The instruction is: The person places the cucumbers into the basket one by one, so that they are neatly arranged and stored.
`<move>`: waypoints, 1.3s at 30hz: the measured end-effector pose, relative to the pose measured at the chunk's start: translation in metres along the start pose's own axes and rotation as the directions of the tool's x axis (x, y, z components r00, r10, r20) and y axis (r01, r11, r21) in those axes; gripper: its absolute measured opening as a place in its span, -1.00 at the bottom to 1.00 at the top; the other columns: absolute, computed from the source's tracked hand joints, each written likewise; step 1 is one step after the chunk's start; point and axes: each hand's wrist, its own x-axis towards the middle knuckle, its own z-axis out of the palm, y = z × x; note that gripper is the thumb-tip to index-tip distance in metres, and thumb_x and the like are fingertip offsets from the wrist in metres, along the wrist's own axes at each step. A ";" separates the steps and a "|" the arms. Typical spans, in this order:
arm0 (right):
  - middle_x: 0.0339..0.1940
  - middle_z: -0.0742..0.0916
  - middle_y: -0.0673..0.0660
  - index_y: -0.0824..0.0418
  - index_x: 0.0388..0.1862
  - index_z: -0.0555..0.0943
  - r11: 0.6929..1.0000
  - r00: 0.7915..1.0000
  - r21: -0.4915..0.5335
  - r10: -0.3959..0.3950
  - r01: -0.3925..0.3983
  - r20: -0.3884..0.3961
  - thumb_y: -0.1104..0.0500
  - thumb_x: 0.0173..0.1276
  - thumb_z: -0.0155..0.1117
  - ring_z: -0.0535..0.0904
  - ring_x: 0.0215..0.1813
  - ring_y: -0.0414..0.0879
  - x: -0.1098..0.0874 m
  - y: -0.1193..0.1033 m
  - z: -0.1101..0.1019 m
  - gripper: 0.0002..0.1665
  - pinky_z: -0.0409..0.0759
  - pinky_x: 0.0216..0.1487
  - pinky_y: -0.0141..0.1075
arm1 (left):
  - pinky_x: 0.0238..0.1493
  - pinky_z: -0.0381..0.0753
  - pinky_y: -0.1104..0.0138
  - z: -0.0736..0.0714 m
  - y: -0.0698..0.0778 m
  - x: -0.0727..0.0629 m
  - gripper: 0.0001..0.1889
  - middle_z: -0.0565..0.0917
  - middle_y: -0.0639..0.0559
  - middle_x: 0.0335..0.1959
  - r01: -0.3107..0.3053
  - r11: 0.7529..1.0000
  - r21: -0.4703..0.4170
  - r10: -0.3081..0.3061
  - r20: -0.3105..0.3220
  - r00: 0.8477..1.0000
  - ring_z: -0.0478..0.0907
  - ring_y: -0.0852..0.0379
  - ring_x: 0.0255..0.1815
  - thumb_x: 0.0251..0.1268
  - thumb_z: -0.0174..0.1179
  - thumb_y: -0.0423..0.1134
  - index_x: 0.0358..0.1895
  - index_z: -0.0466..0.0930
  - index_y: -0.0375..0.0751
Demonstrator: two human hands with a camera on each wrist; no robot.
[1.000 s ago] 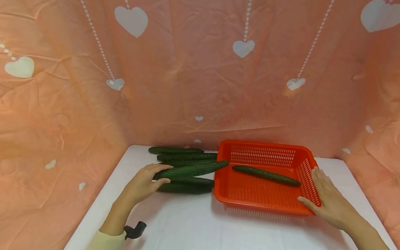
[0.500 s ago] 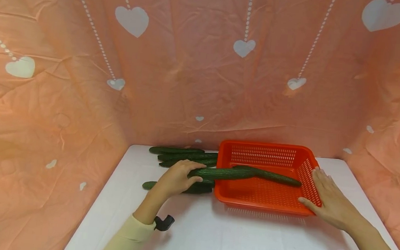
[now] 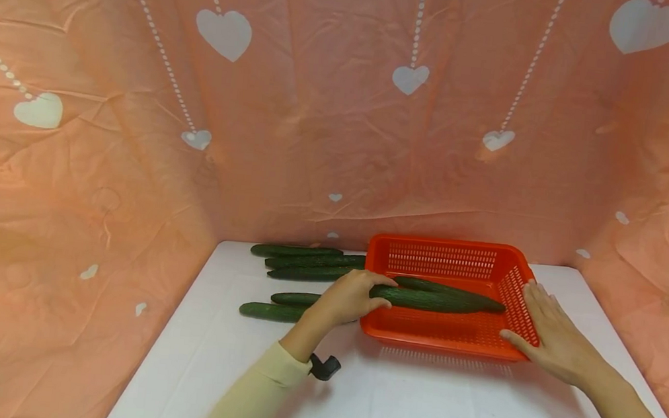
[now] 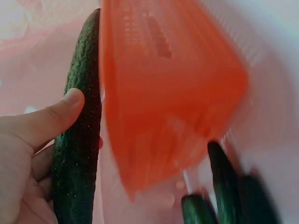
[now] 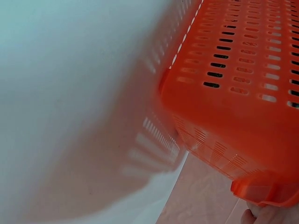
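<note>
My left hand (image 3: 352, 297) grips the near end of a dark green cucumber (image 3: 428, 301), with the thumb lying along it in the left wrist view. That cucumber reaches over the left rim of a red perforated plastic basket (image 3: 436, 346). Alongside it, a second cucumber (image 3: 417, 283) lies in the basket, partly covered. My right hand (image 3: 559, 338) rests against the basket's right end, fingers straight along the outside and thumb at the rim. The right wrist view shows only a little of its fingers (image 5: 261, 215) beneath the basket's lip.
Left of the basket, several cucumbers lie on the white tabletop (image 3: 413, 402). A back group (image 3: 312, 260) sits near the wall; a front pair includes the nearest cucumber (image 3: 268, 311). Pink-orange cloth (image 3: 293, 132) with white hearts encloses the back and sides.
My left hand has carried the cucumber rightward from the pile, and its far end now lies over the basket. My right hand and the basket have stayed put.
</note>
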 end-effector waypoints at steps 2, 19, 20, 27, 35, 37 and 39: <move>0.69 0.10 0.62 0.57 0.70 -0.04 1.000 1.000 0.001 0.001 -0.001 -0.002 -0.19 0.51 0.36 -0.22 0.79 0.31 0.000 0.000 0.000 0.24 -0.58 0.68 -0.34 | -0.27 0.55 0.43 0.007 0.005 0.006 -0.55 0.76 0.13 -0.36 0.009 1.000 -0.020 -0.008 0.026 1.000 0.30 0.30 -0.63 0.44 0.46 -0.13 0.35 0.72 -0.01; 0.69 0.08 0.62 0.56 0.71 -0.06 1.000 1.000 0.017 0.006 -0.006 0.010 -0.18 0.51 0.37 -0.23 0.79 0.31 0.002 -0.001 -0.003 0.25 -0.59 0.67 -0.36 | -0.33 0.46 0.45 0.050 0.030 0.031 -0.58 0.82 0.13 -0.26 0.038 0.999 -0.021 -0.036 0.068 0.997 0.19 0.29 -0.64 0.37 0.51 -0.06 0.25 0.79 0.01; 0.69 0.08 0.62 0.56 0.71 -0.06 1.000 1.000 0.015 0.008 -0.008 0.012 -0.18 0.51 0.37 -0.23 0.79 0.32 0.002 -0.001 -0.002 0.25 -0.59 0.66 -0.37 | -0.37 0.41 0.48 0.052 0.030 0.031 -0.59 0.82 0.13 -0.25 0.034 0.999 -0.012 -0.033 0.071 0.997 0.18 0.30 -0.64 0.37 0.51 -0.05 0.24 0.80 0.01; 0.70 0.08 0.62 0.56 0.71 -0.06 1.000 1.000 0.013 0.019 -0.020 0.017 -0.19 0.53 0.34 -0.24 0.79 0.32 0.001 -0.001 -0.002 0.24 -0.58 0.68 -0.34 | -0.40 0.39 0.47 0.058 0.030 0.033 -0.63 0.82 0.17 -0.25 0.045 0.998 -0.032 -0.042 0.100 0.994 0.27 0.32 -0.56 0.36 0.51 -0.05 0.20 0.83 0.04; 0.69 0.08 0.62 0.57 0.70 -0.05 1.000 1.000 0.021 0.017 -0.017 0.012 -0.18 0.53 0.34 -0.22 0.79 0.33 0.000 -0.001 -0.001 0.23 -0.57 0.68 -0.35 | 0.16 0.62 0.32 0.040 0.022 0.025 -0.65 0.78 0.09 0.19 0.011 0.985 -0.172 -0.008 0.018 1.000 0.66 0.11 -0.10 0.55 0.36 -0.09 0.29 0.76 -0.01; 0.69 0.08 0.62 0.57 0.70 -0.05 1.000 1.000 0.020 0.019 -0.020 0.015 -0.18 0.54 0.34 -0.23 0.79 0.32 0.000 -0.001 -0.001 0.23 -0.58 0.67 -0.35 | 0.17 0.64 0.32 0.032 0.016 0.019 -0.66 0.76 0.11 0.25 -0.001 0.984 -0.176 -0.001 -0.011 1.000 0.68 0.14 0.05 0.56 0.35 -0.10 0.29 0.76 -0.02; 0.69 0.08 0.63 0.58 0.70 -0.06 1.000 1.000 0.019 0.019 -0.019 0.015 -0.18 0.54 0.34 -0.24 0.79 0.31 -0.001 -0.001 -0.001 0.23 -0.58 0.67 -0.37 | 0.23 0.63 0.31 0.025 0.010 0.012 -0.68 0.73 0.12 0.29 -0.002 0.984 -0.176 -0.005 -0.039 0.999 0.66 0.15 0.17 0.58 0.33 -0.11 0.28 0.76 -0.02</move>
